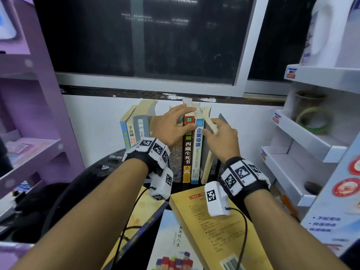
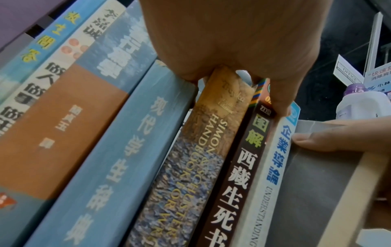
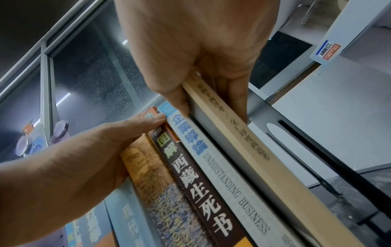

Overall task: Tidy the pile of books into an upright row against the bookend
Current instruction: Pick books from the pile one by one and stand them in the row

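Observation:
A row of books stands upright against the white wall. My left hand (image 1: 191,118) grips the tops of the middle books, fingers over their top edges and thumb on the spine of the brown book (image 1: 187,151) beside the patterned book (image 2: 196,167). To the right stands a white-and-blue book (image 1: 197,152). At the row's right end my right hand (image 1: 211,126) pinches a beige-spined book (image 3: 243,142), thumb on its left cover and fingers on its right. This book leans slightly. The dark bookend (image 1: 223,117) stands just right of it, mostly hidden by my hand.
A yellow book (image 1: 218,227) and a white book (image 1: 173,240) lie flat in front of the row, with another yellow one (image 1: 140,213) underneath. A purple shelf unit (image 1: 29,114) stands at the left, a white rack (image 1: 302,152) at the right, and a window above.

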The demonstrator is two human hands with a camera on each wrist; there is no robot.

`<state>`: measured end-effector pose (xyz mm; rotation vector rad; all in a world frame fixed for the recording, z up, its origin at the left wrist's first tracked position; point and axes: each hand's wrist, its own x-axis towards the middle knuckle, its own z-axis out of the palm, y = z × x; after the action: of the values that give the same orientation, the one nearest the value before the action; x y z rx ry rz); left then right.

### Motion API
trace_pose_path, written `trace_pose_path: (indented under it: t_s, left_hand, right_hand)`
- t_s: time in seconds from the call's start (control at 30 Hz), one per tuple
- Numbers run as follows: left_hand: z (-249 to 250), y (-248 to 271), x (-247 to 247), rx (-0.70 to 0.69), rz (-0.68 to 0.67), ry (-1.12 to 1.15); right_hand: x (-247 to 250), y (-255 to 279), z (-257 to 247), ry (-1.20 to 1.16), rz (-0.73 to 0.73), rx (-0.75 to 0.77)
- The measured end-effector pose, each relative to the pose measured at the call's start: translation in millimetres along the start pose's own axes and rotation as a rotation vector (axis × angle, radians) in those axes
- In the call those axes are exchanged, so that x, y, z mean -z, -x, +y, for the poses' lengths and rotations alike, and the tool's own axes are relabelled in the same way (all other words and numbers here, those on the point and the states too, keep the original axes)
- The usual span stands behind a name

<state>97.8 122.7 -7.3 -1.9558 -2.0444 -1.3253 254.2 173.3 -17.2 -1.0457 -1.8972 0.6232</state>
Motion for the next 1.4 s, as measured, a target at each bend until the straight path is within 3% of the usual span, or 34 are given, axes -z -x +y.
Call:
trace_pose_path:
  t_s: [0.3,0.5,1.4]
  left_hand:
    - [-1,0,-1,0.01,-0.004,-0.016]
    - [-1,0,-1,0.01,-0.001,-0.002]
    - [-2,1,-2,0.014,0.011,0.031]
  right_hand:
    - [3,-1,5,0.008,-0.122,-0.004]
    - [15,0,4,0.028,-0.378,-0.051]
    - [-4,-7,31,-0.032,-0.399,-0.064]
